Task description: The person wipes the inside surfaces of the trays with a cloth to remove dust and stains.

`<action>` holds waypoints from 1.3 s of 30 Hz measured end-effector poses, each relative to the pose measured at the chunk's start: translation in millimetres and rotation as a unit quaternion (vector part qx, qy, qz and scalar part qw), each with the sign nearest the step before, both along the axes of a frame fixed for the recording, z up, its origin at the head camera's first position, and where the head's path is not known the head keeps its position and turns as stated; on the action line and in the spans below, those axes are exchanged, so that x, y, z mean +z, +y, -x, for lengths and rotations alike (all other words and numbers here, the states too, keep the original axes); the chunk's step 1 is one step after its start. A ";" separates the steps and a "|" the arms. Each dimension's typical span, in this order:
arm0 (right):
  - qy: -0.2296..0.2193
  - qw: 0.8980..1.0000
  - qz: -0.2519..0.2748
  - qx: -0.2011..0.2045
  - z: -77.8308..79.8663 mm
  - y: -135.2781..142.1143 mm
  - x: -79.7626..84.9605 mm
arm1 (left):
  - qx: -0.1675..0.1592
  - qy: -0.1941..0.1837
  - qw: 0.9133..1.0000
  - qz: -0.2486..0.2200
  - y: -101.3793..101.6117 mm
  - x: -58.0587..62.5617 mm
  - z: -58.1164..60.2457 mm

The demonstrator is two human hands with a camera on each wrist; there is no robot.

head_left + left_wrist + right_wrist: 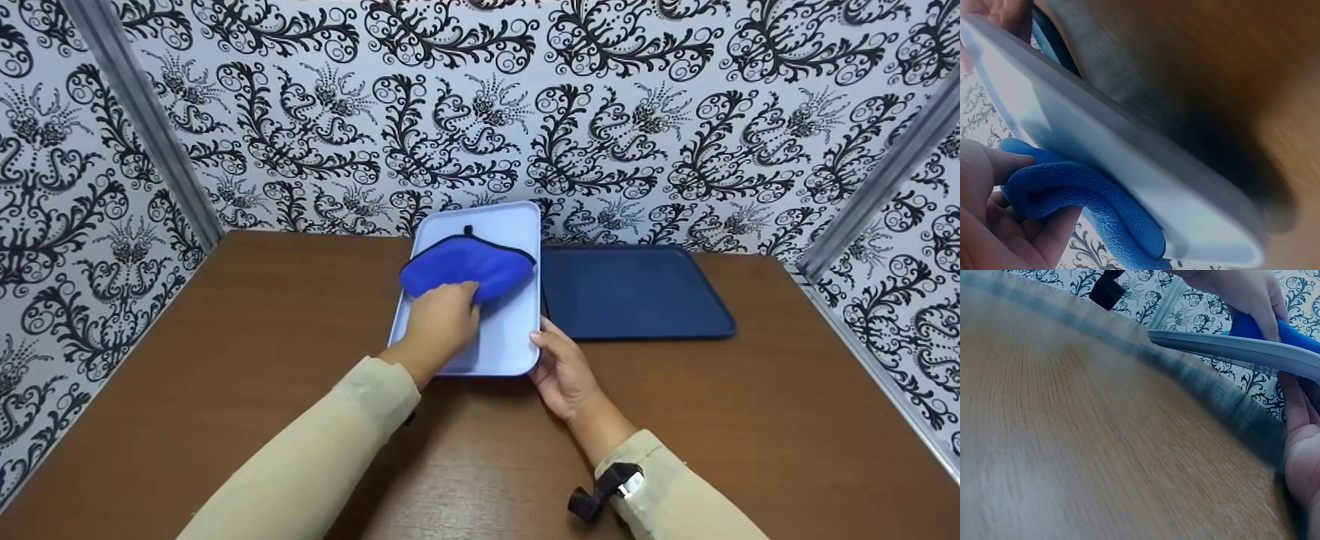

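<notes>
A light blue-white tray (510,330) is held tilted above the table, its inner face toward me. My right hand (564,375) grips its right edge near the lower corner, thumb on the rim and fingers beneath, as the right wrist view also shows. In my left hand (444,319) is a folded blue cloth (480,266) with a dark edging and a small black loop. The cloth lies against the tray's inner face. From the left wrist view, the fingers and thumb of that hand pinch the fluffy cloth (1072,185) in a fold.
A dark blue tray (637,292) lies flat on the brown wooden table (300,315), behind and right of the held tray. Patterned black-and-white walls (480,112) enclose the table at the back and sides. A black strap mount (607,487) sits on the right sleeve.
</notes>
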State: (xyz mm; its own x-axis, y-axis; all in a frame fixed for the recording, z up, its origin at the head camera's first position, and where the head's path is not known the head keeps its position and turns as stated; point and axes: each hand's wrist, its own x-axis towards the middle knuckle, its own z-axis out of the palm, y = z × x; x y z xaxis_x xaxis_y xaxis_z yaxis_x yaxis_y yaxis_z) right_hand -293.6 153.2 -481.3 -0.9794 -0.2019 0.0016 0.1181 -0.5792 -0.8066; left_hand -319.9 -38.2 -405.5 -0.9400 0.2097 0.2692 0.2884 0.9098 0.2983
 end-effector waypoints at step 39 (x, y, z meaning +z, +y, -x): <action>-0.004 1.000 0.022 -0.007 1.3 -0.3 -2.1 | -0.135 0.056 0.986 0.078 -38.4 -16.9 -17.8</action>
